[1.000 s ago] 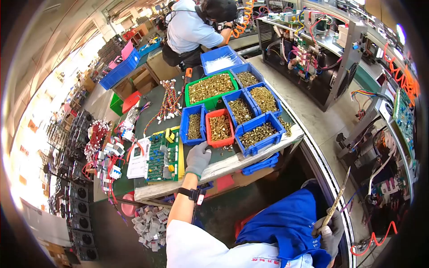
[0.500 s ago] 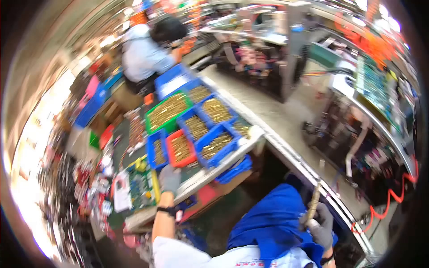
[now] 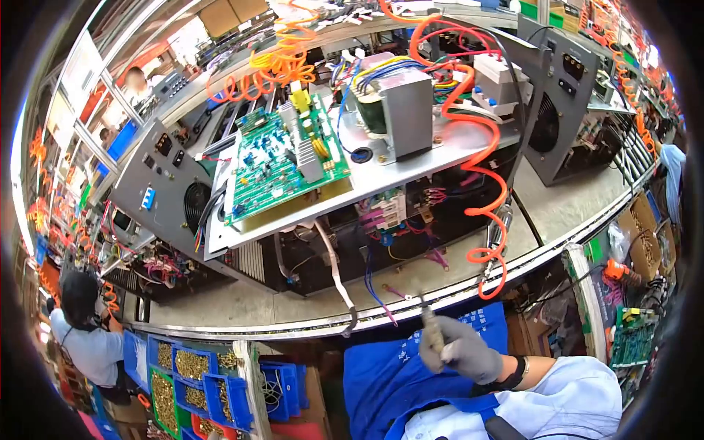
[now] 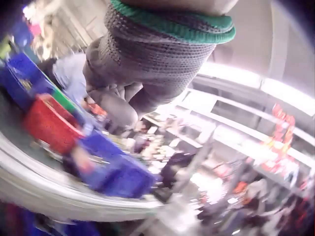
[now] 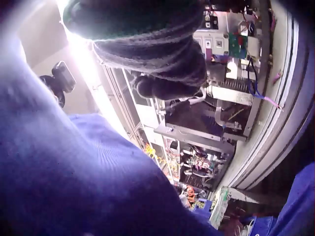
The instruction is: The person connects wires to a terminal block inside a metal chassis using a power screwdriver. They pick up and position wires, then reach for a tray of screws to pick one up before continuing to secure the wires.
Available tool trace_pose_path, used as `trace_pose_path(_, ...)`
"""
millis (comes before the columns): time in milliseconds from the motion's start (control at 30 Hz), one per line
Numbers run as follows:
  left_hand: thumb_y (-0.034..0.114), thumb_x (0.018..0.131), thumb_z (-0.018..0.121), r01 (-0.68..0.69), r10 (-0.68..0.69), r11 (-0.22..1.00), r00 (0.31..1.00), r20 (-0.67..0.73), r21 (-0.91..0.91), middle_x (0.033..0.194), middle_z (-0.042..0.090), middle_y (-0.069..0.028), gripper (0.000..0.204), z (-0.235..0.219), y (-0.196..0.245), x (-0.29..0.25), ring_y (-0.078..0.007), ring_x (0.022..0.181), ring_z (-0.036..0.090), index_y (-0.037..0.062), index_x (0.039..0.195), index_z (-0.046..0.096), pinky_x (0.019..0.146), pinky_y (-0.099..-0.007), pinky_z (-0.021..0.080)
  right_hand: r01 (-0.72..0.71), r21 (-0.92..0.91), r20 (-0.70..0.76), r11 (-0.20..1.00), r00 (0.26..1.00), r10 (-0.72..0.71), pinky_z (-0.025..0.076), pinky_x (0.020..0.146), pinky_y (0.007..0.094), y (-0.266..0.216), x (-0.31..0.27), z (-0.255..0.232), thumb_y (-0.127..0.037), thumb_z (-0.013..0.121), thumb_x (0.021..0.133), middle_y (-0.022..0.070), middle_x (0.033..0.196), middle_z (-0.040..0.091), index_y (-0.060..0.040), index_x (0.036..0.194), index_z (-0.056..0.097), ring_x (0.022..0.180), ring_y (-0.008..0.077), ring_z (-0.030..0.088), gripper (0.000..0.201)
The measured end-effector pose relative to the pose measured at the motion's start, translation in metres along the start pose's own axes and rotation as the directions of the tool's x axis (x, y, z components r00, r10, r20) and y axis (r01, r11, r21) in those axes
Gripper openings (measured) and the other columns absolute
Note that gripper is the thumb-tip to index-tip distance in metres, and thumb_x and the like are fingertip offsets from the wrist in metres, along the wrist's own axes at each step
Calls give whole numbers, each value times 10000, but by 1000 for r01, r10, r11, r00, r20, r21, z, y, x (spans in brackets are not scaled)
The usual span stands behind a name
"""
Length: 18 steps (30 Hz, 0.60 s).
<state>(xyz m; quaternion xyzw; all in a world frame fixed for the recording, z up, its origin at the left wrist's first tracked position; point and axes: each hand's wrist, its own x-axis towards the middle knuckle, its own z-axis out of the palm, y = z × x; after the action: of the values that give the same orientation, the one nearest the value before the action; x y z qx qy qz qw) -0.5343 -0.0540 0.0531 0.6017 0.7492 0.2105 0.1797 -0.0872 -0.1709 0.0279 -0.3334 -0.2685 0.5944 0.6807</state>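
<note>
The tapered tool [image 3: 433,334] is pinched by the curled fingers of the right hand [image 3: 471,355], near the conveyor's near edge [image 3: 242,332]. The left hand [image 4: 152,61] is held near the red bin [image 4: 50,129] at the bench edge [image 4: 74,196], fingers bunched; whether anything is pinched cannot be told. Beyond, the circuit board [image 3: 253,187] is already set on the metal plate [image 3: 367,182]; the white cable [image 3: 335,274] is seemingly left unconnected.

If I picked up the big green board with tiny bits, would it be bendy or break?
The green board would probably feel stiff, since it looks flat. It might be fragile, with little parts sticking up. One side may be heavier, where the grey ridged block sits.
</note>
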Motion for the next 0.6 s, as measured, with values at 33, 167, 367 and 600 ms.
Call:
trace_pose_path(33, 95, 836, 611, -39, 50, 979, 997, 53, -198, 958, 648, -109, 318, 6, 36, 0, -183, 749, 602, -37, 1125, 620, 650, -280, 477, -9, -7, -84, 1000, 996, 9, 342, 528, 269, -7, -4, -5, -223, 496, 752, 60, 680, 458, 8, 1023, 484, 576, 130, 402, 357)
trace_pose_path(167, 129, 893, 570, 205, 208, 717, 850, 485, -667, 1022, 646, -160, 328, 79, 181, -36, -208, 813, 641, -62, 1159, 590, 703, -268, 518, 145, -5, -292, 989, 946, -140, 270, 455, 253, -15, -12, -25, -237, 419, 737, 34, 614, 419, 7, 984, 491, 499, 107, 331, 355)
trace_pose_path(367, 78, 899, 588, 184, 644, 481, 589, 488, -857, 866, 654, -114, 271, 241, 320, -43, -138, 738, 636, -81, 1118, 609, 597, -229, 496, 284, 103, -531, 953, 826, -189, 255, 437, 252, -25, -47, -34, -218, 417, 743, 2, 567, 358, -9, 972, 503, 458, 99, 299, 322)
trace_pose_path(600, 45, 902, 598, -158, 606, 330, 791, 81, -930, 866, 681, -101, 237, 287, 406, -46, -125, 655, 647, -24, 1123, 651, 523, -232, 504, 412, 34, -605, 910, 733, -310, 224, 401, 240, -22, -88, -61, -452, 455, 911, -23, 548, 306, -39, 996, 514, 429, 84, 266, 425)
